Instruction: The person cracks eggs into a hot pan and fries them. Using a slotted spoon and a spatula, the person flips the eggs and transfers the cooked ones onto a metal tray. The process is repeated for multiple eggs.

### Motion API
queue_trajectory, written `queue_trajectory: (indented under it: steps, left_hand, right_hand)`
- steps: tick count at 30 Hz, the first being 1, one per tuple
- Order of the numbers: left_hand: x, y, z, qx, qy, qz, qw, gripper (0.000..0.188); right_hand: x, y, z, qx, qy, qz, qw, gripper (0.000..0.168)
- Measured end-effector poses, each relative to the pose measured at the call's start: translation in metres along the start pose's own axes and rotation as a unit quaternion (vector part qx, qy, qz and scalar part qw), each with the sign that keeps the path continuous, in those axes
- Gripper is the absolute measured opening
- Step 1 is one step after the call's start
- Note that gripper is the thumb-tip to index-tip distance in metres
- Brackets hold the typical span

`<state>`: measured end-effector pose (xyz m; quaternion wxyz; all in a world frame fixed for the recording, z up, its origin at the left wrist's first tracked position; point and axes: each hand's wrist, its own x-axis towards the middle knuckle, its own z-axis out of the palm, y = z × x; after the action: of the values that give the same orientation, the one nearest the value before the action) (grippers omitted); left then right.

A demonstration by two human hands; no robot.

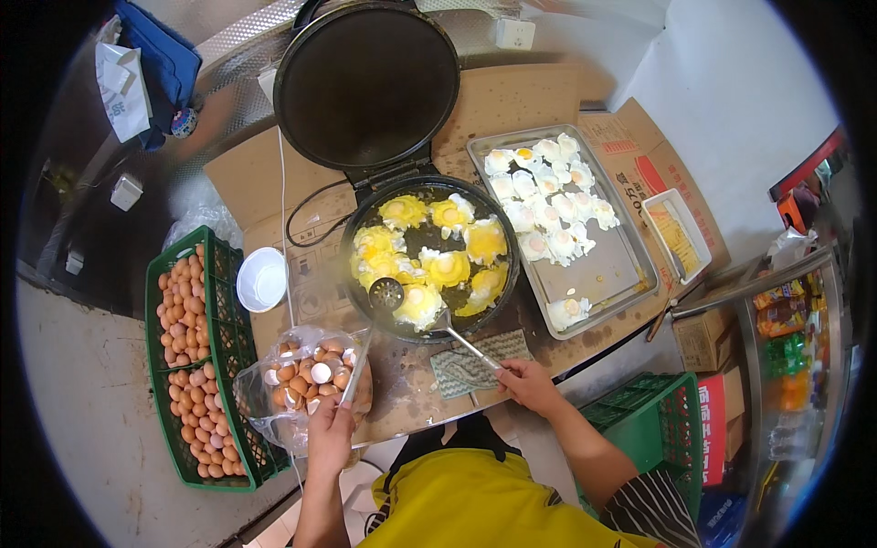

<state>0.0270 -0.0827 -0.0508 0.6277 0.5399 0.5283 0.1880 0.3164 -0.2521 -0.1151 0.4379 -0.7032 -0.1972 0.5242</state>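
My left hand (331,433) grips the handle of a slotted spoon (387,293), whose bowl is over the near left of the round electric griddle (420,233). In my right hand (527,387) is the handle of a metal spatula (445,320). Its blade reaches the griddle's near edge, at a fried egg (419,305) that lies beside the spoon's bowl. Several more eggs with yellow, spread yolk, such as one egg (445,267), cook around it. To the right, a metal tray (606,264) carries rows of white fried eggs (548,205) and one egg (569,313) apart at its near end.
The griddle's black lid (366,85) stands raised behind. Left are a green crate (212,329) of brown eggs, a white bowl (262,279) and a plastic bag (257,383) of eggshells. A folded cloth (473,363) lies in front; a white container (675,236) sits beyond the tray.
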Motion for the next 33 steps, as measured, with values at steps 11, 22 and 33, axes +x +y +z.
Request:
queue_trajectory:
  steps: [11, 22, 33]
  left_hand:
    - [-0.003, 0.012, 0.008, 0.053, 0.001, 0.003, 0.999, 0.017]
    - [0.000, 0.011, 0.008, 0.109, 0.003, 0.010, 0.994, 0.019]
    - [-0.005, 0.024, 0.014, 0.166, 0.019, 0.017, 0.986, 0.020]
  right_hand:
    - [-0.005, -0.002, -0.005, -0.058, 0.021, -0.023, 0.998, 0.027]
    - [-0.015, -0.023, -0.007, -0.201, 0.054, -0.052, 0.977, 0.030]
    - [-0.026, -0.031, -0.015, -0.225, 0.121, -0.119, 0.959, 0.028]
